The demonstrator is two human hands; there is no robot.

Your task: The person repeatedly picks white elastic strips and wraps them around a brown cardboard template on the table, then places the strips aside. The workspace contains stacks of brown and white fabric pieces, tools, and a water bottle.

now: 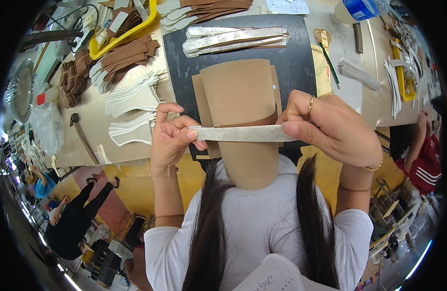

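A pale grey, slightly curved strip (243,134) with a speckled surface is stretched level between my hands. My left hand (172,133) pinches its left end between thumb and index finger, the other fingers curled loosely. At the right end, my right hand (313,121) grips it with the thumb on top. Just behind it a brown leather strip (247,121) runs up into the right hand's fingers. Both strips are over a curved tan board (238,92), which extends from the black mat (301,72) toward my chest. More grey strips (235,39) lie on the mat beyond the board.
Brown straps (129,56) and white cut pieces (133,97) are piled at left, near a hammer (82,138) and yellow tray (124,36). At right are a green pencil (330,65), scissors (322,36), a strip bundle (359,73) and a bottle (354,10). Other people are at both sides.
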